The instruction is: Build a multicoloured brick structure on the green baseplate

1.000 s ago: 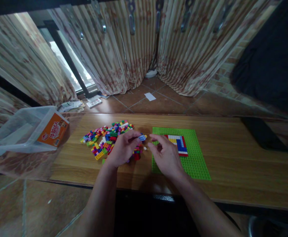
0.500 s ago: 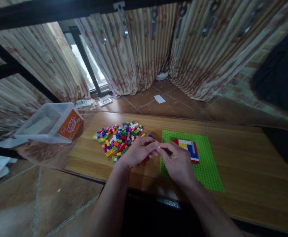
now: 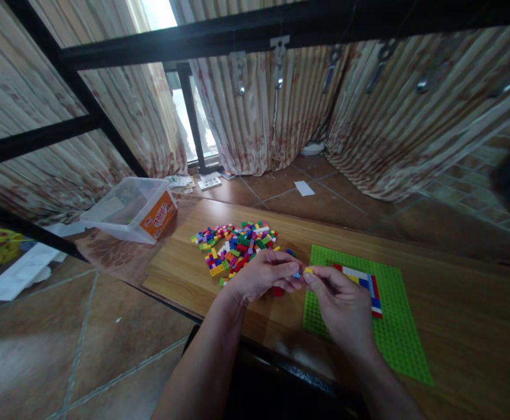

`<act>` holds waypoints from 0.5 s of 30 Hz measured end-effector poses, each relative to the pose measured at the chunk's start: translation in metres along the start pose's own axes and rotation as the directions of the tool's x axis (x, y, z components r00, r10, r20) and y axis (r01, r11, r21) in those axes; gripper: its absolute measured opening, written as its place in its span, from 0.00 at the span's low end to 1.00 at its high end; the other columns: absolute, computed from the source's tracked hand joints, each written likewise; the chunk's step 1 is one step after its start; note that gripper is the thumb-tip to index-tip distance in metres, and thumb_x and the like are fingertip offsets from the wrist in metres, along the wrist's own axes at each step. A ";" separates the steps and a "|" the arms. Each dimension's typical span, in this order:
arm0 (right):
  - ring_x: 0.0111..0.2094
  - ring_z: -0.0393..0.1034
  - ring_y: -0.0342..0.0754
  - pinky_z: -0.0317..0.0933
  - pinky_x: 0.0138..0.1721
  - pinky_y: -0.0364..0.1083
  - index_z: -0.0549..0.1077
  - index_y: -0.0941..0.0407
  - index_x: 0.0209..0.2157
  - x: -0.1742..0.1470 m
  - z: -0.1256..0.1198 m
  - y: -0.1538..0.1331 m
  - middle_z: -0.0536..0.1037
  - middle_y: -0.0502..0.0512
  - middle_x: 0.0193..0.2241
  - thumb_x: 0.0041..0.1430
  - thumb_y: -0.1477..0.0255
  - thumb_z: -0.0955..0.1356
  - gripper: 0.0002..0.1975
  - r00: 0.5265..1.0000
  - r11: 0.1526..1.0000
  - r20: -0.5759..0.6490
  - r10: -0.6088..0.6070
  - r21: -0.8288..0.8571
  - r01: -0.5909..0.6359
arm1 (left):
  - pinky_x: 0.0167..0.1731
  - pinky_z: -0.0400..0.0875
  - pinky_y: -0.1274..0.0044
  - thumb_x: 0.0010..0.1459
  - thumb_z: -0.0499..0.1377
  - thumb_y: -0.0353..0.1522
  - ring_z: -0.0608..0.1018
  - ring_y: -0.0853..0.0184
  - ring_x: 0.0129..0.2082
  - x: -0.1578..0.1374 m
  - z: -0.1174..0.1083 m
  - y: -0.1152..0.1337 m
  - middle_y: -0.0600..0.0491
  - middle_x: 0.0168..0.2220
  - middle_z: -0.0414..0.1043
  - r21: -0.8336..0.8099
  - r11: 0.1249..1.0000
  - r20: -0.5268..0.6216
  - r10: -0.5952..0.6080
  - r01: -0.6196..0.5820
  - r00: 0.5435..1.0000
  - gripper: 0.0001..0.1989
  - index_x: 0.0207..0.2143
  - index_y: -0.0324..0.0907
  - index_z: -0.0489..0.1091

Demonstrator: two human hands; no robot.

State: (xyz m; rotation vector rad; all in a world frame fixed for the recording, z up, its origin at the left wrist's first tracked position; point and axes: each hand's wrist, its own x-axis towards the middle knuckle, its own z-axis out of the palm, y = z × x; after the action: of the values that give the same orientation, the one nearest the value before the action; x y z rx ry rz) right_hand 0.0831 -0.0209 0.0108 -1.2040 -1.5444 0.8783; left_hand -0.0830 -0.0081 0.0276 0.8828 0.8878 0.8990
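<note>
Both hands meet above the tabletop [image 3: 456, 303]: the left hand [image 3: 261, 277] pinches a small blue brick [image 3: 297, 274], the right hand [image 3: 342, 303] a tiny yellow brick [image 3: 308, 270] (glossy plastic, partly hidden), touching, beside the green baseplate [image 3: 395, 332].

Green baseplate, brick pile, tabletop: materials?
Green baseplate: looks like moulded plastic, a regular stud grid, matte lime. Brick pile: likely glossy plastic, saturated mixed colours. Tabletop: wood-grain surface with slight sheen; solid wood or laminate, cannot tell.
</note>
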 end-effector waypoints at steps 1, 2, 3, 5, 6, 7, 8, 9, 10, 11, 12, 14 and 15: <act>0.29 0.74 0.47 0.67 0.33 0.46 0.76 0.55 0.33 0.000 0.002 0.001 0.79 0.53 0.28 0.57 0.63 0.68 0.10 1.000 1.000 -0.004 0.006 -0.013 -0.006 | 0.28 0.70 0.81 0.44 0.68 0.45 0.75 0.72 0.25 0.000 -0.003 0.001 0.50 0.26 0.75 0.010 1.000 -0.030 0.016 -0.016 0.999 0.23 0.35 0.34 0.74; 0.30 0.74 0.47 0.67 0.33 0.46 0.76 0.55 0.33 0.000 0.003 0.003 0.79 0.53 0.29 0.57 0.63 0.68 0.10 1.000 0.999 0.004 0.006 -0.047 -0.005 | 0.29 0.70 0.80 0.46 0.67 0.44 0.76 0.72 0.26 0.000 -0.006 0.001 0.50 0.27 0.75 0.026 0.999 -0.068 0.039 -0.038 0.997 0.23 0.36 0.34 0.74; 0.30 0.73 0.48 0.67 0.34 0.46 0.76 0.55 0.32 0.000 0.005 0.005 0.79 0.53 0.29 0.57 0.64 0.68 0.10 1.000 0.995 0.023 0.000 -0.098 0.002 | 0.30 0.70 0.79 0.47 0.67 0.43 0.76 0.72 0.27 0.000 -0.009 0.001 0.50 0.29 0.75 0.050 0.997 -0.107 0.072 -0.067 0.992 0.22 0.38 0.35 0.73; 0.30 0.73 0.48 0.65 0.34 0.47 0.76 0.55 0.31 0.001 0.007 0.008 0.79 0.53 0.29 0.58 0.65 0.67 0.09 0.996 0.972 0.085 -0.013 -0.232 0.033 | 0.31 0.70 0.78 0.51 0.64 0.41 0.76 0.71 0.28 0.000 -0.015 0.001 0.50 0.32 0.76 0.164 0.977 -0.175 0.165 -0.137 0.971 0.19 0.40 0.36 0.73; 0.30 0.72 0.49 0.64 0.34 0.47 0.76 0.55 0.30 0.001 0.008 0.010 0.78 0.53 0.29 0.58 0.66 0.67 0.09 0.993 0.953 0.120 -0.019 -0.299 0.055 | 0.32 0.70 0.77 0.53 0.62 0.39 0.76 0.70 0.29 0.000 -0.018 0.001 0.49 0.34 0.76 0.273 0.948 -0.207 0.222 -0.161 0.953 0.17 0.41 0.37 0.73; 0.30 0.72 0.49 0.63 0.34 0.47 0.76 0.55 0.30 0.001 0.010 0.012 0.78 0.53 0.29 0.58 0.67 0.66 0.08 0.987 0.931 0.157 -0.025 -0.356 0.080 | 0.33 0.71 0.76 0.54 0.61 0.37 0.76 0.69 0.30 0.000 -0.021 0.000 0.49 0.35 0.76 0.415 0.895 -0.239 0.281 -0.164 0.929 0.14 0.41 0.38 0.73; 0.30 0.72 0.49 0.63 0.34 0.48 0.75 0.55 0.30 0.000 0.011 0.013 0.78 0.53 0.29 0.58 0.68 0.66 0.08 0.982 0.910 0.188 -0.030 -0.402 0.105 | 0.35 0.71 0.75 0.55 0.60 0.34 0.76 0.68 0.32 0.000 -0.023 -0.001 0.49 0.37 0.76 0.564 0.813 -0.266 0.342 -0.142 0.901 0.12 0.40 0.39 0.74; 0.30 0.72 0.49 0.62 0.34 0.48 0.75 0.55 0.30 0.000 0.012 0.015 0.78 0.54 0.29 0.58 0.69 0.66 0.07 0.977 0.889 0.211 -0.035 -0.439 0.126 | 0.38 0.71 0.74 0.55 0.59 0.32 0.76 0.66 0.34 0.000 -0.024 -0.002 0.49 0.38 0.76 0.695 0.712 -0.283 0.398 -0.099 0.873 0.10 0.39 0.39 0.75; 0.31 0.72 0.49 0.62 0.35 0.48 0.75 0.55 0.30 0.000 0.013 0.016 0.78 0.54 0.29 0.58 0.71 0.65 0.07 0.973 0.871 0.228 -0.038 -0.469 0.143 | 0.41 0.71 0.72 0.54 0.58 0.30 0.76 0.65 0.36 0.001 -0.025 -0.003 0.48 0.40 0.76 0.792 0.609 -0.284 0.442 -0.051 0.851 0.10 0.39 0.40 0.75; 0.32 0.73 0.50 0.62 0.36 0.48 0.75 0.55 0.30 0.000 0.014 0.017 0.78 0.54 0.30 0.58 0.72 0.65 0.07 0.970 0.857 0.239 -0.040 -0.492 0.156 | 0.43 0.70 0.71 0.54 0.58 0.28 0.77 0.63 0.38 0.001 -0.025 -0.004 0.48 0.41 0.76 0.853 0.522 -0.275 0.469 -0.012 0.839 0.11 0.40 0.41 0.75; 0.33 0.73 0.50 0.62 0.36 0.48 0.75 0.55 0.30 -0.001 0.016 0.018 0.78 0.54 0.31 0.58 0.73 0.65 0.07 0.968 0.846 0.249 -0.039 -0.507 0.164 | 0.45 0.70 0.71 0.54 0.57 0.27 0.77 0.63 0.39 0.001 -0.025 -0.005 0.48 0.43 0.76 0.888 0.459 -0.260 0.482 0.012 0.837 0.12 0.40 0.42 0.75; 0.34 0.73 0.50 0.63 0.38 0.49 0.75 0.55 0.32 -0.001 0.019 0.019 0.79 0.54 0.32 0.58 0.74 0.64 0.07 0.964 0.838 0.263 -0.032 -0.518 0.169 | 0.46 0.70 0.71 0.54 0.56 0.26 0.77 0.63 0.41 0.001 -0.024 -0.006 0.49 0.45 0.75 0.918 0.395 -0.238 0.477 0.036 0.846 0.13 0.41 0.43 0.75; 0.35 0.73 0.50 0.63 0.39 0.49 0.75 0.55 0.33 -0.001 0.020 0.020 0.79 0.54 0.33 0.58 0.74 0.64 0.07 0.963 0.839 0.267 -0.026 -0.517 0.166 | 0.46 0.70 0.72 0.54 0.56 0.26 0.77 0.63 0.41 0.001 -0.023 -0.006 0.49 0.46 0.75 0.923 0.381 -0.239 0.468 0.050 0.851 0.14 0.41 0.44 0.75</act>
State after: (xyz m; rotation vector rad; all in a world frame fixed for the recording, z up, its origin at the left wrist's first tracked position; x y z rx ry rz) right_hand 0.0697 -0.0166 -0.0136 -1.4247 -2.1352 0.5526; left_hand -0.1019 -0.0034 0.0133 1.8416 1.8345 0.8256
